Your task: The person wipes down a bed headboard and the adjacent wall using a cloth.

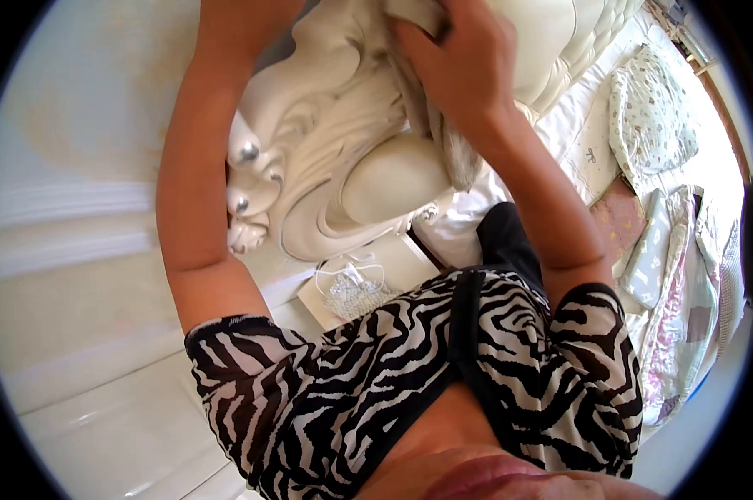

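Observation:
A cream carved headboard [310, 150] with scrolls and silvery round tips fills the upper middle of the view. My right hand [470, 71] is closed around a greyish-beige cloth [464, 162], which hangs down over the carving beside a smooth oval panel [397, 179]. At the top edge is my left hand [247, 21], beside the upper scrolls. Its fingers are cut off by the frame, so I cannot see whether they hold anything. A dark grey patch shows just behind that wrist.
Below the headboard stands a cream bedside table [314, 302] with a beaded white item [356, 292] and a cord. To the right, the bed carries a patterned pillow [653, 112] and folded bedding [677, 308]. A pale wall [76, 125] is at left.

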Demonstrator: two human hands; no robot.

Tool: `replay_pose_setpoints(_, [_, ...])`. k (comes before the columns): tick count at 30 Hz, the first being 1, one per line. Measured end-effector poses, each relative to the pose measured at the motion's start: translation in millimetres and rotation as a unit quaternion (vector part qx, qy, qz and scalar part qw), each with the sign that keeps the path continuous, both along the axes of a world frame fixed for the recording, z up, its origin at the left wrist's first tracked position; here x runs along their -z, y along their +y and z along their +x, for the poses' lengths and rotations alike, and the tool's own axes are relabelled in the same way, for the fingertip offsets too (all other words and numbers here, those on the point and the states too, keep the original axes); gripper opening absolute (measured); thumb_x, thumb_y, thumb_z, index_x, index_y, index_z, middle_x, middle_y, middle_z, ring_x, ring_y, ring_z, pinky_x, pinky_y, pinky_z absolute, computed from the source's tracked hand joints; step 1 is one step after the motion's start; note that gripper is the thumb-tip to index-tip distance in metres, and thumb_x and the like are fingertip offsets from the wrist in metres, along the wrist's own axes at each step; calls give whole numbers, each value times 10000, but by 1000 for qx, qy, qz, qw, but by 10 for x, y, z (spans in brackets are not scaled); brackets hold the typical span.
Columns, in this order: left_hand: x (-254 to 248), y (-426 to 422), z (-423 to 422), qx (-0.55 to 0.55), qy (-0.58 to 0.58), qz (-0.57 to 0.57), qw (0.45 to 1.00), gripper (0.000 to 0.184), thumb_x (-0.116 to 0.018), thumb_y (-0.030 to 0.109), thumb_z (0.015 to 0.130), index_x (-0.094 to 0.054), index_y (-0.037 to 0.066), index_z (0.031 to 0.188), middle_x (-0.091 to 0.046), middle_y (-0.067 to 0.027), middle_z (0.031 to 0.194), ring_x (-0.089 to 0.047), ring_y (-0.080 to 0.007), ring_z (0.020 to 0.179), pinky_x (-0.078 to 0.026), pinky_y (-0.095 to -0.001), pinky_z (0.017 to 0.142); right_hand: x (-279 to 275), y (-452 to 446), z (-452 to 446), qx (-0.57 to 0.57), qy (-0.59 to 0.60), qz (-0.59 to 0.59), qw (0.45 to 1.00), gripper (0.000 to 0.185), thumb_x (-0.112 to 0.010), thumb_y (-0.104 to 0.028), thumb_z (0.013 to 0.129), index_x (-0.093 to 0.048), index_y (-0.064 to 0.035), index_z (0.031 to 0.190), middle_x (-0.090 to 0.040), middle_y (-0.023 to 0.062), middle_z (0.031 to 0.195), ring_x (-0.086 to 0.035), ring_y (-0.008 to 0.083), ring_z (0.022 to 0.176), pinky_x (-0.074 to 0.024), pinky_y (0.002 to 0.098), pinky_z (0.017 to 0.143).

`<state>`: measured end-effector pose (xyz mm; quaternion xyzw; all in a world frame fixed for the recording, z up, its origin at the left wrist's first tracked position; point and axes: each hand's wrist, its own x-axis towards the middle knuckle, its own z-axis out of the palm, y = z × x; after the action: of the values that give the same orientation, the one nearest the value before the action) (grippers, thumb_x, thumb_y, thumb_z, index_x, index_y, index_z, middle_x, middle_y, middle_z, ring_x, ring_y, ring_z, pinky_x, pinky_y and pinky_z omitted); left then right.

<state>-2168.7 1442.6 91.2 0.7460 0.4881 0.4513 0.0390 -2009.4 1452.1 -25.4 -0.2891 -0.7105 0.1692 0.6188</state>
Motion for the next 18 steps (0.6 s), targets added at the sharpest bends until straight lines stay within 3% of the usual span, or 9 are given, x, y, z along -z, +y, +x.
replay_pose_setpoints(1, [5,10,-8,5,-4,1,1000,105,-570,60,948,-652,0,922,-622,24,765,-525,-26,675,-427,-200,627,120,-19,64,-35,67,-23,997,288,-757,-129,771,-643,-89,1032,-663,124,759,-654,316,698,-507,370,607])
replay_pose_setpoints(2, [10,8,-12,7,-9,-2,1000,105,-570,61,949,-653,2,920,-622,25,765,-527,-24,677,-428,-199,628,285,-43,103,-52,108,-20,993,291,-748,-78,782,-631,-62,1048,-666,116,763,-678,257,704,-513,343,617])
replay_pose_setpoints(4, [26,12,14,5,-25,8,1000,103,-567,55,952,-657,10,926,-615,34,754,-492,-6,640,-388,-179,583,514,-198,199,-111,140,-119,977,256,-740,-55,821,-622,-30,1048,-686,77,797,-667,149,707,-513,294,638])
replay_pose_setpoints(6, [12,17,0,-4,-33,-8,999,97,-571,53,953,-658,15,932,-604,41,739,-464,1,602,-360,-169,543,591,-386,273,-214,143,-298,919,206,-723,-48,875,-617,-11,1048,-691,55,831,-617,72,746,-498,241,662])
replay_pose_setpoints(10, [21,-41,88,-44,-25,5,999,94,-584,77,960,-658,24,939,-578,46,706,-418,2,537,-320,-166,482,671,-521,264,-295,141,-273,905,180,-710,-48,912,-624,-2,1064,-684,31,820,-603,49,739,-484,205,649])
replay_pose_setpoints(18, [82,-1,53,-36,4,57,998,106,-593,108,963,-652,20,958,-579,29,695,-425,-7,512,-324,-161,467,689,-520,227,-315,204,-311,873,154,-701,-50,928,-660,13,1062,-679,2,805,-597,38,701,-482,194,626])
